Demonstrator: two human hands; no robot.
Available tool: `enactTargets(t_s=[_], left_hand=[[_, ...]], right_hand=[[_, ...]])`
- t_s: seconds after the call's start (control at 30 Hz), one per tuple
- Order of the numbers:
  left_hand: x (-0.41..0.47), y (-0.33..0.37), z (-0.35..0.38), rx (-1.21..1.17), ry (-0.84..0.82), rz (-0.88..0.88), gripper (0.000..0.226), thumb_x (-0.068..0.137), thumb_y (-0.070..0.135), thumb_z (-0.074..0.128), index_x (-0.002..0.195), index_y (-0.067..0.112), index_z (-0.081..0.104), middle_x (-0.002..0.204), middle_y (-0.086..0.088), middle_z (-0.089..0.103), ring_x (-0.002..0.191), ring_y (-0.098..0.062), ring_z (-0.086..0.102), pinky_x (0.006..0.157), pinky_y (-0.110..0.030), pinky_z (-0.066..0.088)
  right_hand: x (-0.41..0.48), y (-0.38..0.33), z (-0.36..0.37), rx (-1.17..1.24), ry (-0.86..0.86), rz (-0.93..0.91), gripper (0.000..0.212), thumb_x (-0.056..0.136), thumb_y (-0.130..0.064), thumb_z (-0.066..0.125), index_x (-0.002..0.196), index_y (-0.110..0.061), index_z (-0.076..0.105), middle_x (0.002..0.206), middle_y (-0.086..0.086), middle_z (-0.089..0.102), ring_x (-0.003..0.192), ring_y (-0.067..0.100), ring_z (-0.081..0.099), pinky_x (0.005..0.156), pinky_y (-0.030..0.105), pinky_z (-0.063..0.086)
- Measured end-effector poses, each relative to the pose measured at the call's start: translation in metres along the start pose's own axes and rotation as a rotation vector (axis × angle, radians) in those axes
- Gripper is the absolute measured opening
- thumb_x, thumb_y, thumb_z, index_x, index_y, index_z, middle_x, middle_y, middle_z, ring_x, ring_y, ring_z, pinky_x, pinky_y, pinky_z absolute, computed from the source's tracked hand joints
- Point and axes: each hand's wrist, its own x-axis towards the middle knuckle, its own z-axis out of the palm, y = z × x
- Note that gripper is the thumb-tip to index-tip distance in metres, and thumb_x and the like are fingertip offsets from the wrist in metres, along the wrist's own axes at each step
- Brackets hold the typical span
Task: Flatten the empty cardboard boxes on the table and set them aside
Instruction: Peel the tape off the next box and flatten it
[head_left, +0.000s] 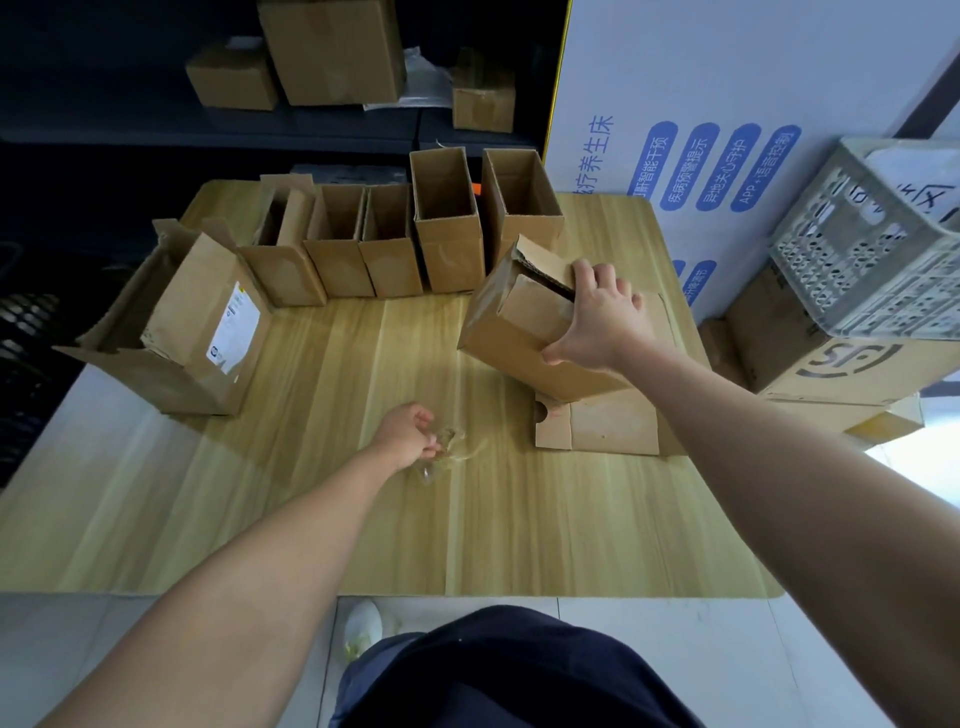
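1. While the right grip (592, 322) clasped the tilted box (514, 327), that box rested on flattened cardboard (597, 423) directly beneath the grip, on the desk (311, 519).
2. The left grip (410, 436) pinched crumpled tape (447, 449).
3. Judged: flattening was pending; the next move called for dropping the tape and pressing with both grips.

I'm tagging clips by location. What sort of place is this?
Likely a stockroom or parcel-packing area: cardboard boxes on dark shelves behind, a row of open boxes on the wooden table, and a plastic crate stacked on a courier-marked carton at right.
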Motion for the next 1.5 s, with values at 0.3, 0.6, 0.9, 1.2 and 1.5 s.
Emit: enactTargets(t_s=[0.3, 0.6, 0.9, 1.2, 1.5], left_hand=[[-0.008, -0.005, 0.0, 0.423, -0.168, 0.149, 0.02, 0.078, -0.004, 0.067, 0.095, 0.006, 0.072, 0.109, -0.012, 0.067, 0.094, -0.02, 0.064, 0.064, -0.005, 0.045], [-0.01, 0.009, -0.006, 0.348, -0.307, 0.117, 0.054, 0.097, 0.002, 0.04, 0.143, 0.03, 0.037, 0.143, -0.006, 0.044, 0.072, -0.008, 0.054, 0.059, -0.013, 0.047], [-0.012, 0.035, -0.053, -0.172, 0.31, 0.225, 0.025, 0.099, 0.009, 0.041, 0.119, 0.002, 0.054, 0.113, -0.016, 0.061, 0.071, -0.021, 0.062, 0.067, -0.033, 0.053], [-0.018, 0.088, -0.071, -0.227, 0.307, 0.21, 0.051, 0.087, 0.046, 0.059, 0.13, 0.021, 0.044, 0.126, 0.001, 0.053, 0.106, -0.019, 0.054, 0.091, -0.043, 0.05], [-0.011, 0.09, -0.081, -0.388, 0.227, 0.106, 0.033, 0.086, 0.046, 0.061, 0.092, 0.014, 0.054, 0.106, 0.0, 0.056, 0.099, -0.022, 0.057, 0.071, -0.038, 0.058]], right_hand=[[0.003, -0.02, 0.005, -0.013, 0.007, -0.009, 0.108, 0.05, -0.053, 0.08, 0.136, -0.019, 0.025, 0.131, 0.01, 0.037, 0.12, 0.034, 0.039, 0.103, 0.053, 0.033], [0.003, -0.036, 0.007, -0.005, 0.016, -0.04, 0.107, 0.05, -0.052, 0.08, 0.136, -0.02, 0.024, 0.129, 0.008, 0.038, 0.12, 0.033, 0.039, 0.105, 0.054, 0.032], [0.015, -0.071, 0.024, -0.034, -0.007, -0.049, 0.112, 0.054, -0.055, 0.08, 0.141, -0.018, 0.021, 0.135, 0.011, 0.036, 0.125, 0.036, 0.036, 0.107, 0.055, 0.03], [0.031, -0.084, 0.044, 0.129, -0.188, -0.153, 0.095, 0.07, -0.079, 0.052, 0.147, -0.035, 0.019, 0.154, -0.005, 0.025, 0.145, 0.024, 0.007, 0.111, 0.058, -0.004], [0.037, -0.057, 0.039, 0.705, -0.185, 0.247, 0.074, 0.085, -0.051, 0.059, 0.143, -0.013, 0.032, 0.131, 0.005, 0.051, 0.112, 0.023, 0.052, 0.085, 0.031, 0.045]])
